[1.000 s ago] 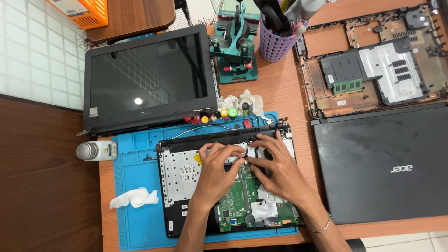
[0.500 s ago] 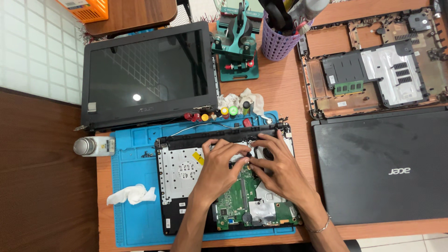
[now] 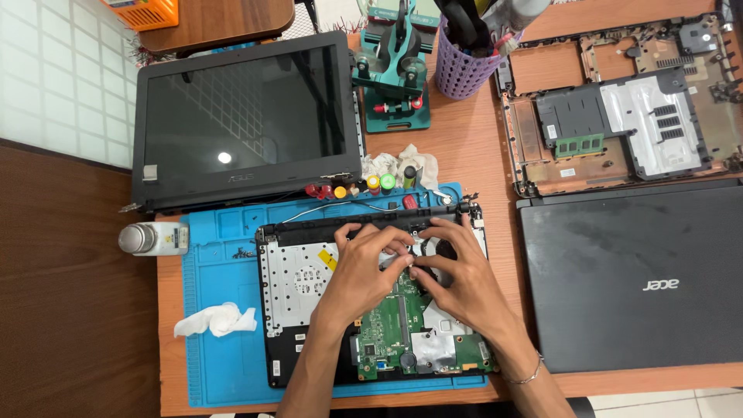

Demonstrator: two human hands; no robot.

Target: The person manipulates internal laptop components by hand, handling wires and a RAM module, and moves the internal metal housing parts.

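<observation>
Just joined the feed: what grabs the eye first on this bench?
Both hands, left hand and right hand, meet over the opened laptop with its green circuit board, on a blue mat. A detached screen lies behind; a closed black laptop sits at right.

Wooden table [image 3: 464,155], white tiled floor [image 3: 54,77], dark wood panel [image 3: 70,310].

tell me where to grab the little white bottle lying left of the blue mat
Take the white bottle around the middle of its body, coming straight down from above with the fingers across its width. It lies on its side with the silvery cap end pointing left, just off the blue mat, so the round body is the widest bare part and nothing crowds it.
</observation>
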